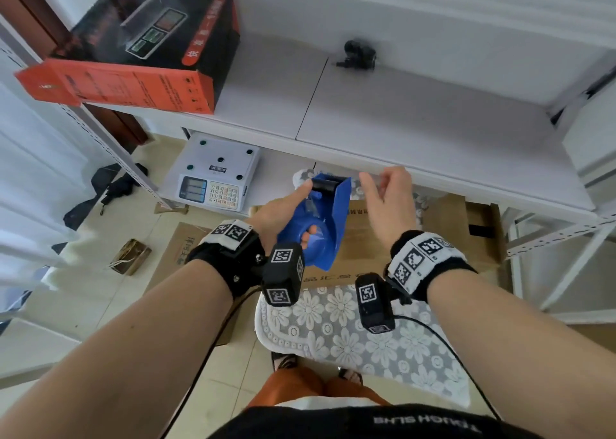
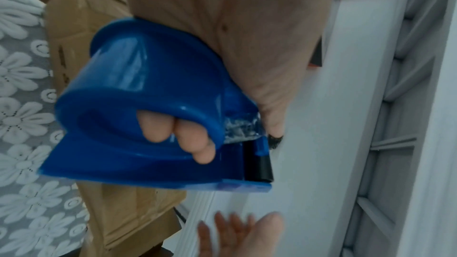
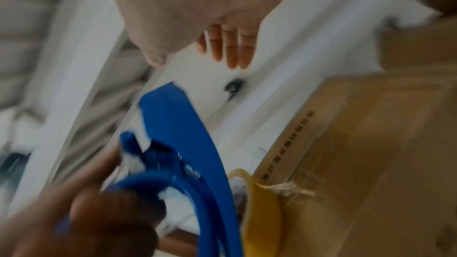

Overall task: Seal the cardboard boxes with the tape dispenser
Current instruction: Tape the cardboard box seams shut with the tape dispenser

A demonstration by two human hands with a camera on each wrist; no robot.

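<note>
gripped through the handle hole by the left hand [image 1: 283, 210], the blue tape dispenser [image 1: 321, 225] held up over the cardboard box [image 1: 366, 238] on the floor, roller end turned to the right hand [image 1: 388, 198], fingers spread loose and empty, likely to let them catch the tape end.

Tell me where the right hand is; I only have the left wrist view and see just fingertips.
Observer: The right hand hovers open just right of the tape dispenser, not touching it.
Operator: Check for spare tape nearby.
Observer: The right wrist view shows a yellowish roll, probably tape, against the cardboard box.
Operator: Name what's left of the dispenser.
Observer: A weighing scale on the floor.
</note>
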